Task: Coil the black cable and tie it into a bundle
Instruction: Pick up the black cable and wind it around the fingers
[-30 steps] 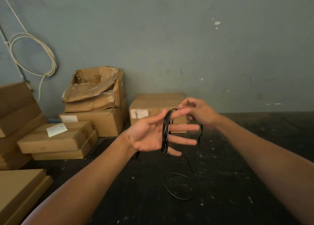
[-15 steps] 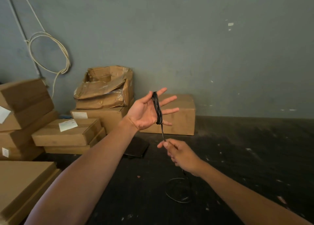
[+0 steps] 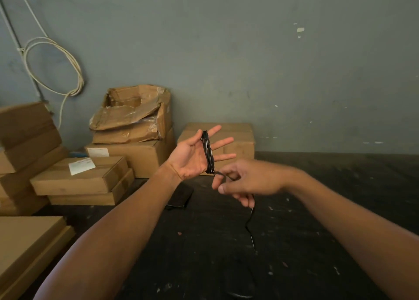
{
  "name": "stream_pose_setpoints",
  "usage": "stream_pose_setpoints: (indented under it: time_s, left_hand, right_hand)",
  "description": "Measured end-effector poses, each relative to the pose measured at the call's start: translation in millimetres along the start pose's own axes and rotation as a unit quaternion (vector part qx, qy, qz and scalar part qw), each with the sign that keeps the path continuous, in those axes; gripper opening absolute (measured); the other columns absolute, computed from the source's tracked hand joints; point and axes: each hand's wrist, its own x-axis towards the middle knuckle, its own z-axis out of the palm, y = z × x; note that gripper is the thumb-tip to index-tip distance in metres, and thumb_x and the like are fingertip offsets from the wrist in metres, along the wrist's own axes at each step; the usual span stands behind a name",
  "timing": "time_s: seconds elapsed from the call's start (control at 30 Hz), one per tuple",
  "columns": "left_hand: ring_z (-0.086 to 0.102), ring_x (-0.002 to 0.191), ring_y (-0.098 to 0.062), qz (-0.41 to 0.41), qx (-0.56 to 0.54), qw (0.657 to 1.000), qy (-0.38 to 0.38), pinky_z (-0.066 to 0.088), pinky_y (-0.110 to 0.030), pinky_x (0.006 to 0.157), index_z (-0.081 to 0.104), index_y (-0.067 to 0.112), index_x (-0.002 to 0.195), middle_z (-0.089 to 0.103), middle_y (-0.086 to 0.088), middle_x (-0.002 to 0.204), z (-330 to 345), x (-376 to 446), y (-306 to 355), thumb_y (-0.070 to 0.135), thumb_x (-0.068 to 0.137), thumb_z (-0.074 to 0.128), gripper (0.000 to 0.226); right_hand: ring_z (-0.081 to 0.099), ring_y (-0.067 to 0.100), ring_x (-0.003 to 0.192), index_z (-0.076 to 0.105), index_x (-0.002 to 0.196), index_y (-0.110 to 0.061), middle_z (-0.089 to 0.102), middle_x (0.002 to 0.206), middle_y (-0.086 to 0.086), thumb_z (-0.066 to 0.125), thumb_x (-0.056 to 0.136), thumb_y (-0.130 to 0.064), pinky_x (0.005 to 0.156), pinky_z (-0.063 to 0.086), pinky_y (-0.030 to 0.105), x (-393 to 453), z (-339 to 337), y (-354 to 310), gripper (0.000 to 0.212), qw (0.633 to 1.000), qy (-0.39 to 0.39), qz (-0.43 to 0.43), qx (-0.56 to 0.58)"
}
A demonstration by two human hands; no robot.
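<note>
The black cable (image 3: 208,153) is wound in several tight loops around the straight, spread fingers of the left hand (image 3: 195,156), which is held palm-up and open above the dark floor (image 3: 340,209), the coil's long axis running up and down across the fingers. Just below and to the right of the coil, the right hand (image 3: 247,182) pinches the free strand between thumb and curled fingers where it leaves the coil's bottom, so this hand is the nearer one to guide the next wrap. The cable is thin, glossy and limp (its loose tail dangles from under the right hand toward the floor, where its end is too dark to follow).
</note>
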Motion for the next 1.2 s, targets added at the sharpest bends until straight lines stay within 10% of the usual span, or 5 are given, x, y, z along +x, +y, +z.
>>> stream_pose_setpoints:
  time_s: [0.37,0.57,0.7,0.93,1.2]
  left_hand:
    - [0.039,0.135,-0.055,0.07,-0.063,0.995,-0.023,0.024,-0.086,0.095,0.038,0.028,0.15,0.044,-0.015,0.153,13.7,11.6,17.0,0.048,0.103,0.029,0.052]
    - [0.045,0.133,-0.049,0.013,0.019,0.999,0.024,0.017,-0.079,0.106,0.04,0.032,0.149,0.048,-0.012,0.15,15.5,12.1,6.4,0.051,0.103,0.023,0.052]
    - [0.059,0.122,-0.04,-0.056,0.09,0.994,0.007,0.045,-0.064,0.097,0.041,0.031,0.148,0.049,-0.016,0.148,12.3,6.6,-9.4,0.05,0.103,0.024,0.052]
    - [0.035,0.141,-0.046,-0.189,0.167,0.965,-0.074,0.014,-0.078,0.108,0.034,0.034,0.151,0.039,-0.013,0.156,13.5,-5.2,-29.9,0.054,0.1,0.026,0.055]
    - [0.022,0.145,-0.047,-0.215,0.14,0.942,-0.217,0.024,-0.071,0.104,0.026,0.034,0.155,0.026,-0.014,0.161,40.8,-6.4,-29.6,0.052,0.102,0.022,0.056]
  right_hand:
    - [0.05,0.01,0.047,0.043,0.138,-0.017,0.051,0.07,0.001,0.039,0.103,-0.019,0.045,0.046,0.023,4.1,17.1,6.3,0.036,0.964,-0.067,0.151,-0.209]
    - [0.058,0.015,0.048,0.051,0.13,-0.015,0.065,0.073,0.014,0.047,0.099,-0.019,0.047,0.051,0.026,1.9,5.7,-8.5,0.031,0.976,-0.073,0.096,-0.183]
    - [0.063,0.021,0.056,0.062,0.111,-0.01,0.065,0.08,0.023,0.057,0.095,-0.011,0.055,0.056,0.031,-7.3,-29.7,-21.3,0.017,0.996,-0.026,0.055,-0.059]
    - [0.05,0.006,0.045,0.063,0.096,-0.015,0.06,0.056,-0.007,0.069,0.087,-0.012,0.045,0.043,0.018,-11.4,-83.4,-16.9,0.011,0.987,0.13,-0.023,-0.09]
    - [0.046,0.01,0.053,0.061,0.086,-0.013,0.053,0.06,-0.001,0.073,0.084,-0.015,0.05,0.04,0.023,19.4,-74.8,41.1,0.012,0.951,0.291,-0.1,0.028]
